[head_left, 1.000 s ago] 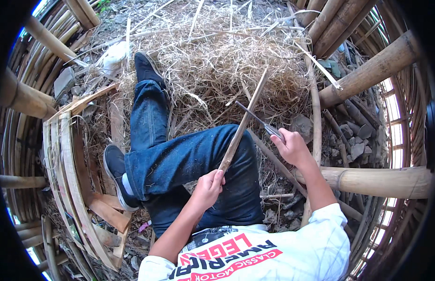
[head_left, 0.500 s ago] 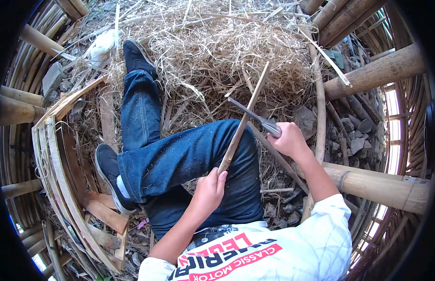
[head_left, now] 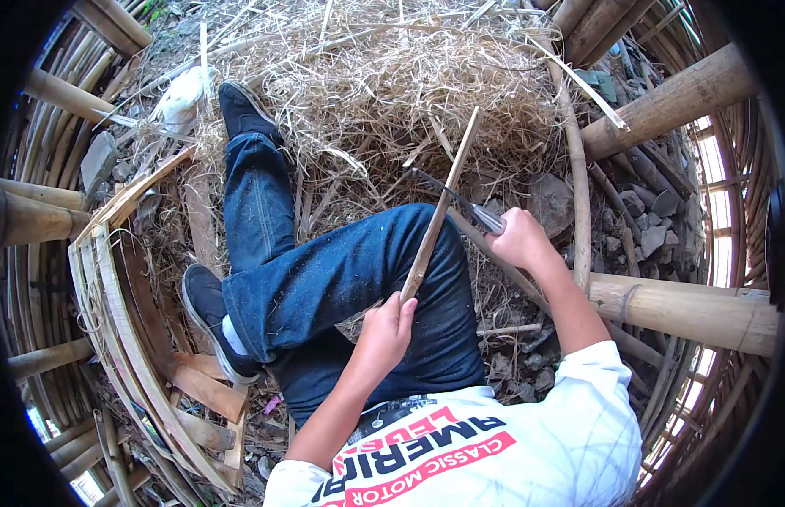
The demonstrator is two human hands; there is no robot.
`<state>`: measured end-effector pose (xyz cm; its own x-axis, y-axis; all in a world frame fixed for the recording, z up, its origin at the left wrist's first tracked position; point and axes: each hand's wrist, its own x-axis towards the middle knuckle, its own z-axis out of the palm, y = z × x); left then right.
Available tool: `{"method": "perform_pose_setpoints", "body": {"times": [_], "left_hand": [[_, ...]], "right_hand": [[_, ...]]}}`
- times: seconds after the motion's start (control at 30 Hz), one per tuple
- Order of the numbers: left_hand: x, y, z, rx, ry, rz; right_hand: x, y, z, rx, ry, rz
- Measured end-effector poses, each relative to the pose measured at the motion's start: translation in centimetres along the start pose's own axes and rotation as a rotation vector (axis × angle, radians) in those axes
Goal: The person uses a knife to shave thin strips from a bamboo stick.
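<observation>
Long, narrow tan strip [head_left: 427, 243], darker toward its lower end, clasped in left hand [head_left: 385, 335], right hand [head_left: 522, 240] wrapped round knife handle [head_left: 489, 220]

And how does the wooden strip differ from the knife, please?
The wooden strip is pale brown; the knife has a dark blade and grey handle. The wooden strip looks longer than the knife's visible part. In the picture, the wooden strip slants up-right from the left grip; the knife slants up-left from the right grip. Both are narrow and held.
</observation>
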<state>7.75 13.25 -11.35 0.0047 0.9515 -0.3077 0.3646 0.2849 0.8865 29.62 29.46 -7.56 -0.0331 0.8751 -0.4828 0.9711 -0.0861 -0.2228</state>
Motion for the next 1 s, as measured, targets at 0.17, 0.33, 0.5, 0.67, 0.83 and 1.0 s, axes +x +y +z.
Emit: {"method": "perform_pose_setpoints", "body": {"times": [0.17,0.33,0.5,0.67,0.83,1.0], "left_hand": [[0.4,0.6,0.0,0.063,0.046,0.032],[-0.1,-0.2,0.2,-0.021,0.012,0.027],[-0.4,0.6,0.2,0.018,-0.018,0.006],[-0.2,0.7,0.2,0.033,0.05,0.021],[-0.3,-0.4,-0.1,-0.002,-0.006,-0.018],[-0.4,-0.3,-0.7,-0.053,-0.042,-0.036]], "right_hand": [[0.4,-1.8,-2.2,-0.037,-0.138,0.063],[-1.1,-0.6,-1.3,0.01,-0.113,0.077],[-1.5,-0.2,-0.9,0.013,-0.102,0.089],[-0.1,-0.1,-0.3,0.025,0.017,-0.032],[-1.4,0.4,-0.5,0.035,-0.03,0.025],[-2.4,1.6,-0.3,0.049,-0.113,0.105]]}}
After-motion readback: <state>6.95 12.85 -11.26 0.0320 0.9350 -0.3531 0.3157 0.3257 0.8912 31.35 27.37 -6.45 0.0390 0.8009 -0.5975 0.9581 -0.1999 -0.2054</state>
